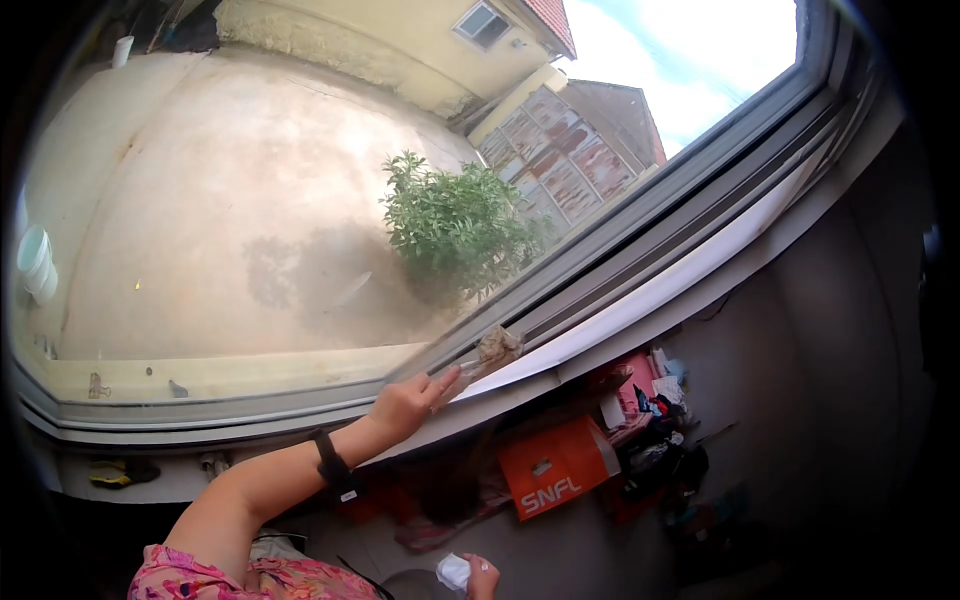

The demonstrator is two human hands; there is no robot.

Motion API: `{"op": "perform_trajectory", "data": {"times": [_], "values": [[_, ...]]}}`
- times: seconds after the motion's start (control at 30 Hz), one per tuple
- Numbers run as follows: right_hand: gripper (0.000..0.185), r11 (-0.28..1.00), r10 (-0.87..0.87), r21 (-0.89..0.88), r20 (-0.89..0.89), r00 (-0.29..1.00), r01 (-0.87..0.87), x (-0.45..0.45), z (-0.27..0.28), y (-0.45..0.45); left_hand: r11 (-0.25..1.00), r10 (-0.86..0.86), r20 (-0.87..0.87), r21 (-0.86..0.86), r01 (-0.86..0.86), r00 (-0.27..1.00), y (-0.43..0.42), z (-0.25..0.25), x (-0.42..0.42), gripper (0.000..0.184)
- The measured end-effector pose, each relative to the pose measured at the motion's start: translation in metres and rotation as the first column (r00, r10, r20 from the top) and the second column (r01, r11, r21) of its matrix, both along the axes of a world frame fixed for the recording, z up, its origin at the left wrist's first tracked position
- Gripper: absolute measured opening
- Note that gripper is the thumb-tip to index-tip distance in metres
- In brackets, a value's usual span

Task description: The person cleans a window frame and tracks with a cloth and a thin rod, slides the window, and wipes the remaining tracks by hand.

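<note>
My left hand (408, 402), with a black band on its wrist, reaches over the window sill. Its fingers are stretched out and a little apart, touching or very near the window frame. Just beyond the fingertips lies a crumpled brown thing (498, 347) on the frame's edge; whether the fingers touch it is unclear. Low in the view, my right hand (482, 577) is closed on a crumpled white tissue (453, 571), partly cut off by the picture's bottom edge.
Dark window rails (640, 225) run diagonally beside a white sill strip (600, 322). Below are an orange box (553, 466) and a pile of mixed items (655, 430). A yellow and black object (118, 473) lies at left. Outside stand a leafy bush (450, 220) and white buckets (37, 262).
</note>
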State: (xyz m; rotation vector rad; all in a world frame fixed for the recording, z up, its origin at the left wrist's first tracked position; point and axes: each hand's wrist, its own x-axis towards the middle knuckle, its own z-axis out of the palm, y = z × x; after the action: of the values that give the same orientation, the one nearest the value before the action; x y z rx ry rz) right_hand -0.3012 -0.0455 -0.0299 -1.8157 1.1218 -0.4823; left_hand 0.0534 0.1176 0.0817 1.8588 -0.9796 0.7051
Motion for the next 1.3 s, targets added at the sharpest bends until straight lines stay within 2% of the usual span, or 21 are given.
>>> {"op": "perform_trajectory", "data": {"times": [0.1,0.2,0.23,0.37,0.43,0.47,0.53,0.67,0.7,0.73,0.8,0.87,0.93,1.0,1.2,1.27,1.3], "values": [[0.019,0.999,-0.040,0.037,0.057,0.998,0.038,-0.013,-0.018,0.000,0.995,0.022,-0.107,0.104,-0.011,0.994,0.022,-0.069,-0.025,0.058],[0.017,0.996,-0.065,0.059,-0.043,0.997,0.068,-0.024,-0.034,-0.008,0.995,0.011,-0.136,0.099,0.003,0.991,0.031,-0.068,-0.025,0.057],[0.016,0.994,-0.083,0.073,-0.018,0.996,0.084,-0.020,-0.024,-0.004,0.995,0.016,-0.140,0.105,-0.001,0.990,0.031,-0.058,-0.021,0.057],[0.021,0.978,-0.134,0.165,0.047,0.990,0.124,-0.007,-0.010,-0.010,0.999,-0.016,0.060,-0.036,0.018,0.998,0.007,0.023,0.009,0.059],[0.021,0.985,-0.117,0.134,0.031,0.993,0.112,0.004,0.002,-0.004,0.998,-0.011,0.078,-0.054,0.016,0.997,0.001,0.051,0.013,0.059],[0.021,0.990,-0.097,0.103,0.020,0.995,0.095,0.012,0.010,0.002,0.997,-0.003,0.101,-0.074,0.011,0.995,0.001,0.054,0.012,0.059],[0.020,0.982,-0.110,0.155,0.036,0.993,0.103,0.019,0.023,0.013,0.997,-0.016,0.092,-0.071,0.022,0.996,0.002,0.030,0.009,0.060],[0.020,0.981,-0.110,0.161,0.021,0.994,0.105,0.017,0.010,0.017,0.956,-0.034,-0.154,0.283,0.077,0.987,0.031,-0.060,-0.017,0.072],[0.020,0.984,-0.103,0.147,0.019,0.995,0.099,0.012,0.003,0.017,0.954,-0.035,-0.157,0.289,0.080,0.987,0.041,-0.070,-0.021,0.072],[0.020,0.983,-0.103,0.153,0.014,0.995,0.099,0.006,-0.008,0.013,0.922,-0.052,-0.204,0.366,0.125,0.978,0.052,-0.078,-0.024,0.074],[0.020,0.966,-0.134,0.230,0.043,0.990,0.120,-0.009,-0.025,0.002,0.879,-0.059,-0.266,0.442,0.176,0.962,0.066,-0.088,-0.029,0.075],[0.020,0.969,-0.126,0.218,0.021,0.992,0.118,-0.008,-0.017,0.005,0.778,0.015,-0.359,0.590,0.214,0.933,0.075,-0.092,-0.030,0.075],[0.020,0.971,-0.114,0.212,0.003,0.993,0.111,-0.001,-0.009,0.010,0.730,0.056,-0.384,0.645,0.225,0.921,0.075,-0.113,-0.026,0.068],[0.020,0.957,-0.146,0.253,-0.002,0.989,0.141,0.008,-0.002,0.016,0.770,0.087,-0.251,0.631,0.095,0.964,0.068,-0.149,-0.025,0.051],[0.019,0.972,-0.101,0.215,0.009,0.995,0.096,0.017,0.007,0.025,0.742,0.173,-0.390,0.656,0.141,0.904,0.062,-0.104,-0.035,0.052],[0.019,0.972,-0.112,0.208,0.003,0.994,0.109,0.009,0.003,0.024,0.721,0.117,-0.557,0.617,0.315,0.822,0.067,-0.085,-0.031,0.057],[0.019,0.974,-0.121,0.195,0.001,0.993,0.118,0.006,0.000,0.022,0.719,0.118,-0.554,0.620,0.314,0.824,0.065,-0.081,-0.027,0.057]]}}
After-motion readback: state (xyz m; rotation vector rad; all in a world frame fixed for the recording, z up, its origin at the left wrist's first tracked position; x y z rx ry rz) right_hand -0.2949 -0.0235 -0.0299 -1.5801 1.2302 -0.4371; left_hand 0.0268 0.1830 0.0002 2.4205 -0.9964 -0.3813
